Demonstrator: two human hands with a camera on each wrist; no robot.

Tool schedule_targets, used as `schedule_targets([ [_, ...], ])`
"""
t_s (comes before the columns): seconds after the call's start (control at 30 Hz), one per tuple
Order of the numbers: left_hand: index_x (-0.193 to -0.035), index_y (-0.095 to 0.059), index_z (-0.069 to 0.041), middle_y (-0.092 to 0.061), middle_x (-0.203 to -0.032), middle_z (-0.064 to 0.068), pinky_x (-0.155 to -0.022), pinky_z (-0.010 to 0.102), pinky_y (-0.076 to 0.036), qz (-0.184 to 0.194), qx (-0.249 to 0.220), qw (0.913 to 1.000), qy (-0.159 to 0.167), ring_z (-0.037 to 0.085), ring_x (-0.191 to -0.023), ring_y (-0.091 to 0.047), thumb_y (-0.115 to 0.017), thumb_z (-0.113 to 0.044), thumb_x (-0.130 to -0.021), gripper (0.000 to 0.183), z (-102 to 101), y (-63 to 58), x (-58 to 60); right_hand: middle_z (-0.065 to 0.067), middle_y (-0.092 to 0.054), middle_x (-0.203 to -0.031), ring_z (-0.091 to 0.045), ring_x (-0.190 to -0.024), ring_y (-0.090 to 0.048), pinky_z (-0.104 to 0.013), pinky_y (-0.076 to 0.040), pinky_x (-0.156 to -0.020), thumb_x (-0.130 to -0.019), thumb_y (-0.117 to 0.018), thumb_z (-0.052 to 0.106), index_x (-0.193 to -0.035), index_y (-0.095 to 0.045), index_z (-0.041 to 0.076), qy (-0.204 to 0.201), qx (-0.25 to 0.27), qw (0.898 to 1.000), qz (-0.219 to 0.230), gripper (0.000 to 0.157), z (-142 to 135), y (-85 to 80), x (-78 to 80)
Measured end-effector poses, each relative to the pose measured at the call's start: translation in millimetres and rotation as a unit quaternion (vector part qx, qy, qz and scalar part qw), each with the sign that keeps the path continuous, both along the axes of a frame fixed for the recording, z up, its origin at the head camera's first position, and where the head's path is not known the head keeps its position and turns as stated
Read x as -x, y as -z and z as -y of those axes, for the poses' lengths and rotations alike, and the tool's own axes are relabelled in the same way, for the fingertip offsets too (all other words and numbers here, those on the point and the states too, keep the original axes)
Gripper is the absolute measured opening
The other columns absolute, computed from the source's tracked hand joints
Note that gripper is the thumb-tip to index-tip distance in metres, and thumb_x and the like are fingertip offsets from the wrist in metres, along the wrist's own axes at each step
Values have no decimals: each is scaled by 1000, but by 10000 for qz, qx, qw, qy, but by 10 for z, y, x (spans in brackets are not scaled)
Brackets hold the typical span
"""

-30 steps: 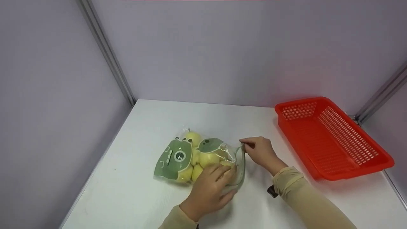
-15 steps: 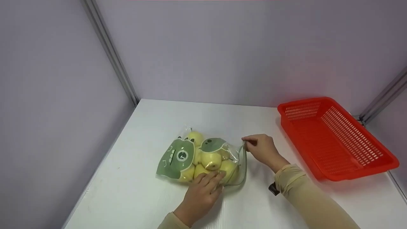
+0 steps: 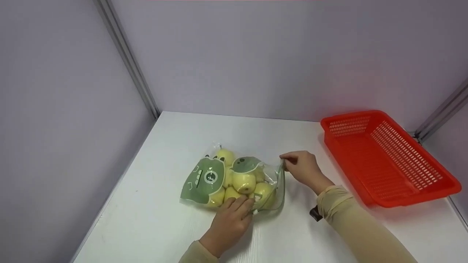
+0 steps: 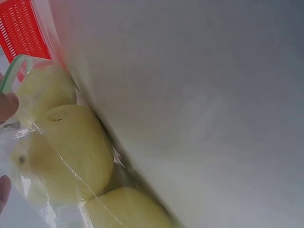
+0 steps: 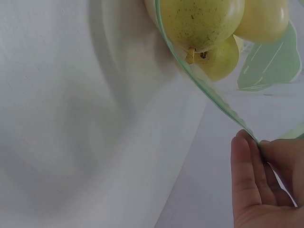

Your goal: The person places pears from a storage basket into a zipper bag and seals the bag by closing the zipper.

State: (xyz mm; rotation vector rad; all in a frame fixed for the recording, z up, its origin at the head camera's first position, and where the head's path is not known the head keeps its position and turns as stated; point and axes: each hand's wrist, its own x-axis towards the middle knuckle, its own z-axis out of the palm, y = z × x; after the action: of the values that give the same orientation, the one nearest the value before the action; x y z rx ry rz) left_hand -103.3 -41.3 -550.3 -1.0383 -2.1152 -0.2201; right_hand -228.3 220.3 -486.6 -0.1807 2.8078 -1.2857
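Observation:
A clear zip bag with green cartoon prints lies on the white table, filled with several round yellow pears. Its mouth, edged by a green zip strip, faces right. My right hand pinches the far corner of that mouth between thumb and fingers, also seen in the right wrist view. At the near corner, my left hand holds the bag's edge, its fingers lying over the plastic beside a small white piece on the strip. In the left wrist view only fingertips show at the left edge.
A red plastic basket with slotted walls stands at the table's right, beyond my right forearm. Pale panels enclose the back and sides. White table surface extends left of the bag.
My left hand has drawn back left and nearer from over the bag's mouth to its near corner. My right hand keeps its pinch, slightly higher in view. The pears near the mouth now show more.

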Motion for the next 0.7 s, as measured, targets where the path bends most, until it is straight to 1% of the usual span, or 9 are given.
schedule_targets([
  [0.17,-73,-67,-10,-62,-106,3,-72,34,-43,-72,27,9999,-135,24,-97,-59,-52,-14,-86,21,-33,5,1,-5,-71,-104,-14,-86,-69,-32,-56,-79,-92,-60,15,-112,-72,16,61,84,9998,147,24,3,-4,17],
  [0.23,-74,-67,-10,-61,-102,3,-70,32,-42,-83,109,9997,-185,23,-93,-58,-51,-12,-86,20,-42,-3,-6,-5,-71,-103,-14,-85,-69,-31,-56,-78,-92,-61,14,-111,-73,16,55,93,9999,84,23,5,-1,18],
  [0.4,-75,-65,-7,-59,-93,2,-67,30,-41,-116,19,9998,-164,21,-85,-55,-47,-9,-88,22,-62,-52,-49,-6,-71,-103,-14,-83,-70,-31,-56,-77,-92,-60,13,-110,-73,14,15,-22,10000,-78,22,8,0,28],
  [0.47,-75,-65,-5,-58,-90,3,-65,30,-40,-142,-106,9998,-105,21,-81,-54,-44,-8,-88,24,-71,-75,-91,-5,-71,-103,-14,-84,-69,-33,-56,-78,-92,-60,14,-110,-73,14,38,-105,9999,-39,22,-5,4,44],
  [0.57,-76,-64,-4,-58,-88,3,-64,30,-38,-200,-136,9997,3,20,-78,-53,-45,-7,-87,22,-83,-111,-172,-5,-71,-101,-15,-84,-68,-34,-56,-78,-92,-60,14,-110,-73,14,101,-283,9995,-17,22,-51,29,86],
  [0.7,-75,-65,-5,-59,-87,2,-67,30,-42,-257,-124,9993,237,20,-78,-54,-45,-4,-86,23,-112,-130,-264,-3,-71,-97,-17,-85,-66,-35,-55,-77,-92,-59,16,-111,-72,14,182,-585,9981,2,24,-116,70,147],
])
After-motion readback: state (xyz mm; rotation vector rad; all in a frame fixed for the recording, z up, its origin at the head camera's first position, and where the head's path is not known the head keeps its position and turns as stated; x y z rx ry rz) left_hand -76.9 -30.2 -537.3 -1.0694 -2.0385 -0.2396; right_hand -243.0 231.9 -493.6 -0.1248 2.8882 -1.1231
